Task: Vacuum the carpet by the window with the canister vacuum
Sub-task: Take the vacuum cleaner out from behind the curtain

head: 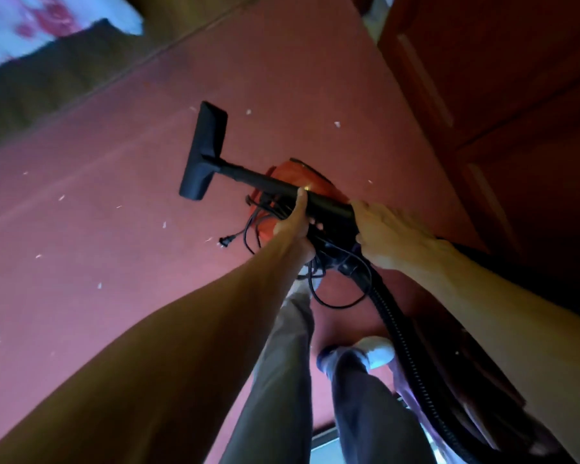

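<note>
Red carpet (114, 246) | left hand (295, 227), right hand (384, 232) grip wand (265, 179) | orange canister (325, 187) below

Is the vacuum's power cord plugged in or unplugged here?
Unplugged: the plug shows bare at the end of the loose cord, seen against the carpet, in no socket.

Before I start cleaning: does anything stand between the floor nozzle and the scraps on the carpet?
Nothing visible does. Only bare carpet lies between the nozzle and the scraps; the loose cord dangles under the wand.

Both hands, left hand (295, 226) and right hand (387, 232), grip the black wand (268, 180) above the red canister (283, 172) on pink carpet (97, 195).
</note>
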Available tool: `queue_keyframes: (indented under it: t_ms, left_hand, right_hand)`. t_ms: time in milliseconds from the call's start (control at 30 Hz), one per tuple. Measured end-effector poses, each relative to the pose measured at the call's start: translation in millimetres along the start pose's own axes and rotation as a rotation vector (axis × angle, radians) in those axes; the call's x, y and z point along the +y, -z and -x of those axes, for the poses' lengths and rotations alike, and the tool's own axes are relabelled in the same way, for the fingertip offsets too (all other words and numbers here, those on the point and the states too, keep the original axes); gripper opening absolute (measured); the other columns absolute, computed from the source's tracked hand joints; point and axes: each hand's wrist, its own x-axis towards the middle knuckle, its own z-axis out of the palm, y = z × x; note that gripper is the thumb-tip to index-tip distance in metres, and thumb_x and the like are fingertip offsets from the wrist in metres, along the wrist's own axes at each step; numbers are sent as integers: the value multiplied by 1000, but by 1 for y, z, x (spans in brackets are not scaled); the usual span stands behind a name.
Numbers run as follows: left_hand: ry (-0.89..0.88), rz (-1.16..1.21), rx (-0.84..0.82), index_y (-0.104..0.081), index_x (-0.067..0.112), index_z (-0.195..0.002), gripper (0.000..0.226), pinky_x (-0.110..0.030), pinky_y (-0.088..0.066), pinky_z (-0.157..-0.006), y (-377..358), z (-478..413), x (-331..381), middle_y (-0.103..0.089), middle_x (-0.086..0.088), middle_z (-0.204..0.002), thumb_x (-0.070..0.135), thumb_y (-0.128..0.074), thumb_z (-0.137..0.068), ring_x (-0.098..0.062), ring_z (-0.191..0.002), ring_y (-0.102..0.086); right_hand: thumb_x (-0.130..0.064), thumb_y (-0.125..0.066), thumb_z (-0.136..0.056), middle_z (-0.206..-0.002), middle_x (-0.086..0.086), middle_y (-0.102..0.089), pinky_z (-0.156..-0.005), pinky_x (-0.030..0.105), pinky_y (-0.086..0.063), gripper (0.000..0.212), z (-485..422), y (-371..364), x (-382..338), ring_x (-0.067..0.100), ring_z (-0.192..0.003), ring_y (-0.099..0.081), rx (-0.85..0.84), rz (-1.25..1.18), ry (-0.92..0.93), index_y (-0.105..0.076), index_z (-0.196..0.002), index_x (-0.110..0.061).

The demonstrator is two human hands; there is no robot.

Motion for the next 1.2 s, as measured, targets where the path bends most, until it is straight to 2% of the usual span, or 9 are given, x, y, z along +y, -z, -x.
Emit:
queue_keyframes:
  t_ms: [100,200,300,367,533,667,900,1067,1200]
  left_hand:
    - [-34,37,6,-41,14,-56,59,-19,-46,-42,25,42,46,-46,-4,-53,56,-74,-79,-15,-36,-45]
    - [-39,97,29,-51,12,-65,53,-23,-50,-46,47,86,88,-50,-4,-63,57,-77,-76,-17,-45,-51]
    - [-32,181,46,-68,4,-98,61,-38,-60,-70,64,118,119,-68,-9,-89,57,-80,-71,-27,-74,-67]
    - [-10,233,44,-69,6,-110,70,-46,-58,-86,72,135,131,-70,-9,-105,59,-82,-67,-31,-91,-68]
    - [-8,356,68,-59,9,-79,52,-35,-49,-55,90,190,155,-58,-5,-75,60,-71,-79,-22,-64,-57]
    - [-7,437,97,-48,12,-70,54,-27,-42,-54,107,218,161,-45,-2,-67,59,-46,-97,-17,-57,-45]
    - [7,537,156,-45,15,-59,55,-29,-43,-53,153,268,151,-45,-2,-35,55,-50,-97,-17,-53,-46]
    - [-41,675,174,-49,13,-58,49,-29,-45,-61,207,301,139,-47,-4,-38,38,-49,-100,-19,-54,-47]
    - [-94,797,170,-49,12,-57,40,-30,-45,-57,262,323,125,-47,-5,-44,18,-49,-97,-20,-53,-46]
  right_hand:
    - [-9,-61,-90,-109,14,-59,-66,36,-44,29,1,47,-41,33,-90,-62,-25,-7,42,-46,-115,-7]
    - [-9,-59,-90,-110,16,-60,-72,41,-51,26,9,91,-78,36,-92,-62,-4,-9,91,-48,-113,-7]
    - [-11,-58,-88,-110,16,-60,-72,42,-51,26,18,128,-109,38,-92,-62,45,31,134,-49,-113,-7]
    - [-13,-59,-89,-113,16,-59,-69,41,-49,29,24,150,-124,39,-94,-62,37,61,161,-48,-115,-7]
    - [-14,-56,-89,-117,18,-59,-71,40,-45,31,48,190,-151,40,-100,-62,65,149,249,-48,-118,-5]
    - [-13,-54,-90,-119,17,-59,-82,43,-49,36,65,202,-166,39,-106,-61,49,194,316,-47,-124,-4]
    - [-20,-55,-93,-111,15,-60,-64,36,-40,29,70,220,-208,36,-95,-62,-37,259,492,-52,-117,-4]
    - [-20,-56,-91,-93,8,-54,-61,35,-42,28,74,227,-260,32,-81,-61,-102,309,635,-54,-116,-7]
    - [-20,-56,-92,-93,10,-55,-61,34,-39,26,86,222,-322,29,-75,-52,-126,425,748,-55,-115,-7]
